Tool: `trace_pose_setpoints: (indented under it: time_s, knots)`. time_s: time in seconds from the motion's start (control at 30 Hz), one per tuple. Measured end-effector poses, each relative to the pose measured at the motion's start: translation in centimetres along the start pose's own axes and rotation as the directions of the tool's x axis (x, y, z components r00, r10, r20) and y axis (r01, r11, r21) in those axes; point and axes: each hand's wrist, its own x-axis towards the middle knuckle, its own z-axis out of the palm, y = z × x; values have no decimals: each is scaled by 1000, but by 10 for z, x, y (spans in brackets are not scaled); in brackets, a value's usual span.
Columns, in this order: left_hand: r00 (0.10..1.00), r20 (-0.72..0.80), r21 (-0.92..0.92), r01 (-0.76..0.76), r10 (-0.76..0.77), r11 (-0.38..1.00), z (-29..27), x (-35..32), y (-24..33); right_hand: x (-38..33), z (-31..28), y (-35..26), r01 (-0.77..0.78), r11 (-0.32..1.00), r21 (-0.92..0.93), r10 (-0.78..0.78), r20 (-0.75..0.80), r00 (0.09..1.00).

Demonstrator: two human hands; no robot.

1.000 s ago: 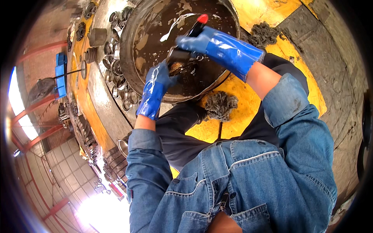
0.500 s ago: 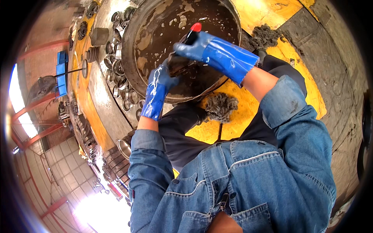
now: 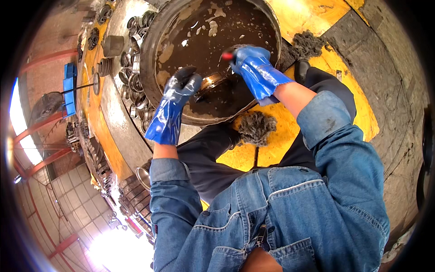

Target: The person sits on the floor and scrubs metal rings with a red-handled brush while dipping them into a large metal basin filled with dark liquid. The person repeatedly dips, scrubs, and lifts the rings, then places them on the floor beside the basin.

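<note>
And the hands part, upper centre: right blue rubber-gloved hand clamped round a red-tipped black handle, left blue rubber-gloved hand fingers apart, shiny curved metal piece seemingly released, work apparently paused.

A shiny, curved metal ring is seen tilted in a big, round, dark metal tub. Its side is lit gold-brown. The tub is filled with brown, dirty liquid, dotted with pale foam. A black stick-like tool with a red end is held above, mostly hidden and blurred.
</note>
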Motion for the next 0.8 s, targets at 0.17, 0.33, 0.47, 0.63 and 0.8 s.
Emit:
trace_pose_setpoints:
  time_s: [0.17, 0.33, 0.47, 0.63, 0.8]
  knots:
    - [966, -6, -791, 153, -258, 592, -16, 17, 2, 7, -24, -25, -345, 899, 270, 313, 156, 937]
    - [944, 128, -961, 194, -305, 197, -9, 32, 20, 52, 18, -31, 138, 572, 809, -169, -49, 985]
    - [881, 172, -973, 223, -441, 65, 5, 33, 32, 18, 8, -66, 313, 533, 786, -355, -128, 926]
    - [923, 223, -969, 244, -314, 29, 3, 28, 32, 34, 2, -35, -2, 708, 706, 165, -162, 973]
    - [935, 250, -967, 252, -252, -25, 1, 28, 19, 8, -14, -59, 192, 643, 742, -238, -45, 970]
